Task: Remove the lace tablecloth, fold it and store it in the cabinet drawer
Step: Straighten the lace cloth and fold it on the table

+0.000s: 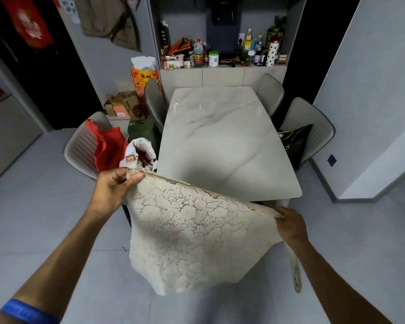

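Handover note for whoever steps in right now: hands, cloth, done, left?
Left hand pinches one top corner of the lace tablecloth; right hand pinches the other.
The cloth hangs between them, off the table, apparently doubled over.
Done: cloth removed, folding seemingly begun.
Left: finish folding, then store it in a cabinet drawer; no open drawer is visible.

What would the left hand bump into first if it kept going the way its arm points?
Probably the white patterned bag on the grey chair, just beyond the left hand gripping the cream lace tablecloth. Depth is unclear.
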